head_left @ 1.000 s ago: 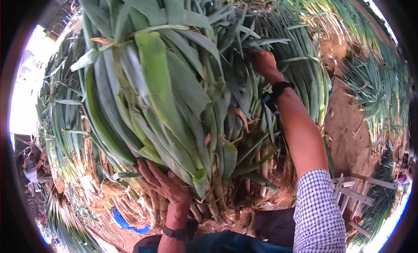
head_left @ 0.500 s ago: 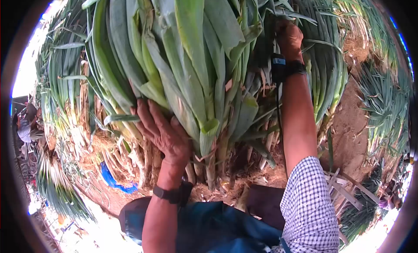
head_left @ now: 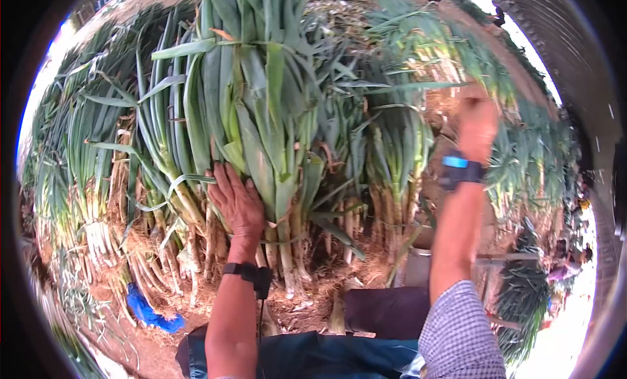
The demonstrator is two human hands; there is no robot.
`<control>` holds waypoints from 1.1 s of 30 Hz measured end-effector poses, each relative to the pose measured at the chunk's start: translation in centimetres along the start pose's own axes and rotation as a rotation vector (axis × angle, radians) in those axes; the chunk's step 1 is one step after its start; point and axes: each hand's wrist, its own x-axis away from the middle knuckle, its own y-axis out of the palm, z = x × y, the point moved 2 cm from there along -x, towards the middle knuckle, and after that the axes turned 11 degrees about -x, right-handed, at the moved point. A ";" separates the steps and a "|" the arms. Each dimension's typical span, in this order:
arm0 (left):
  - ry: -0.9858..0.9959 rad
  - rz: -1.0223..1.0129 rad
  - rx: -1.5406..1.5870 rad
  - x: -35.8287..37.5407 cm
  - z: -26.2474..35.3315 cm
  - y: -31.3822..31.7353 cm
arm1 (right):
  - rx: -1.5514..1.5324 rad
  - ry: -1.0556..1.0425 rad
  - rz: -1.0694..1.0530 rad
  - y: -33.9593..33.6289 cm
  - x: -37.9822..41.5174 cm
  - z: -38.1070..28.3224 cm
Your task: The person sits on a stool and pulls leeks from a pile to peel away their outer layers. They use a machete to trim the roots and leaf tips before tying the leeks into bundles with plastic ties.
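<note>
Two hands, one leek bundle (head_left: 261,131)

Ground: bare brown soil (head_left: 522,203).
On it: upright leek bundles (head_left: 261,137), dry straw-like roots (head_left: 150,248), a blue scrap (head_left: 149,312).

Blue scrap (head_left: 149,314) on bare soil (head_left: 457,111)
</note>
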 end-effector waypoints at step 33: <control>0.417 -0.659 1.281 21.5 7.0 -43.3 | -0.643 0.095 -0.546 -33.0 24.6 -39.4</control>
